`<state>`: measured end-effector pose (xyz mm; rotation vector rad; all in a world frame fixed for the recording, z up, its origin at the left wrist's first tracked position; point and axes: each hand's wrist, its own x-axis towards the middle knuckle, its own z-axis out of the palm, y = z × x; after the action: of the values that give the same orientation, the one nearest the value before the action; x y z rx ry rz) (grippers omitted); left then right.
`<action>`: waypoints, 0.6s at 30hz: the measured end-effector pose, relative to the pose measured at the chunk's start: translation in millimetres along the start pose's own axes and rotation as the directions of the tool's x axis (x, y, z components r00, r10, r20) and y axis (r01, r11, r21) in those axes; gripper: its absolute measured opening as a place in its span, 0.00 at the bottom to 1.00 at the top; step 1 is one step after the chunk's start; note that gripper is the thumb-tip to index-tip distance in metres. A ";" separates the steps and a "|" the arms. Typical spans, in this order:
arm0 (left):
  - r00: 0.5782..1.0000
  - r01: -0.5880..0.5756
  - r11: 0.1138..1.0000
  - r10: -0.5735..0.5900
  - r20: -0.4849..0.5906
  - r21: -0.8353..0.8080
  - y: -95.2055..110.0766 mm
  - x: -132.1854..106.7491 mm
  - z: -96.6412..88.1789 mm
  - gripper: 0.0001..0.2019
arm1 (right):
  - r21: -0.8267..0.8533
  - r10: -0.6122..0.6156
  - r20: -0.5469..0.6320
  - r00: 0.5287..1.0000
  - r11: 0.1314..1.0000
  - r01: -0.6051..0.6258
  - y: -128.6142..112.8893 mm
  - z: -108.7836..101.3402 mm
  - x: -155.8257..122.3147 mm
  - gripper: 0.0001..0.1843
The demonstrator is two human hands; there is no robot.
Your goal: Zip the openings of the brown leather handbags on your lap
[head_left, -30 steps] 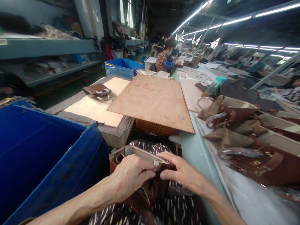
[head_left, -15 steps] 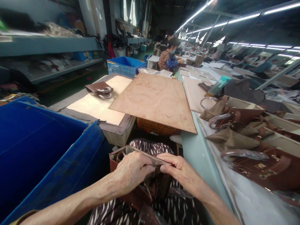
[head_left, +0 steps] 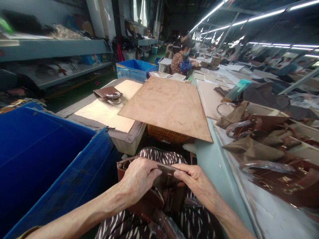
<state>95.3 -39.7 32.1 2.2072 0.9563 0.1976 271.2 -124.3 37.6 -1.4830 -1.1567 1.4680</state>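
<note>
A brown handbag [head_left: 147,202] rests on my lap, over dark trousers with a pale pattern. My left hand [head_left: 141,179] is closed on the bag's upper edge, thumb on the near side and fingers over the far side. Farther right along the same edge, my right hand [head_left: 193,177] pinches it between thumb and fingers. The stretch of edge between the two hands looks straight, and the bag's dull brown lining shows below it. A plastic-wrapped strap or handle [head_left: 164,225] hangs toward me at the bottom.
At left stands a large blue bin [head_left: 50,159]. Ahead, a wooden board [head_left: 169,104] bridges over an orange basket [head_left: 166,134]. A small brown bag [head_left: 109,94] lies on a cream sheet. Several brown handbags [head_left: 281,179] cover the right-hand table. A co-worker [head_left: 179,63] sits farther off.
My hands have moved slightly apart along the bag's edge, the right one going a little to the right. More of the lining shows between them. The view has shifted slightly.
</note>
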 end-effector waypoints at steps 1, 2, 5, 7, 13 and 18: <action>1.000 -0.002 1.000 0.002 -0.025 0.004 -1.4 -0.7 1.5 0.12 | 0.008 0.003 -0.003 1.000 1.000 -0.003 1.2 -0.3 0.3 0.17; 0.999 -0.003 1.000 0.003 -0.051 0.008 -2.8 -1.4 2.8 0.11 | 0.011 0.004 -0.009 1.000 1.000 -0.003 2.4 -0.8 0.6 0.17; 0.991 -0.005 1.000 0.006 -0.133 0.008 -5.4 -3.9 5.8 0.11 | 0.003 -0.007 -0.029 1.000 1.000 0.007 6.1 -2.5 1.1 0.19; 0.987 -0.021 1.000 0.023 -0.161 0.011 -5.5 -5.8 6.7 0.10 | -0.009 -0.013 -0.045 0.999 1.000 0.013 8.2 -3.3 0.8 0.20; 0.969 -0.027 0.998 0.039 -0.243 0.053 -1.8 -10.3 10.8 0.11 | -0.058 -0.015 -0.083 0.996 0.998 0.011 11.8 -4.2 -1.7 0.20; 0.952 -0.051 0.999 0.054 -0.303 0.017 -2.8 -8.2 13.3 0.11 | -0.103 -0.022 -0.088 0.996 0.995 0.013 13.8 -5.0 -1.0 0.19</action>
<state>93.1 -51.4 21.6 2.2525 1.0626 0.5720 277.7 -129.2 25.3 -1.5873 -1.2030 1.3346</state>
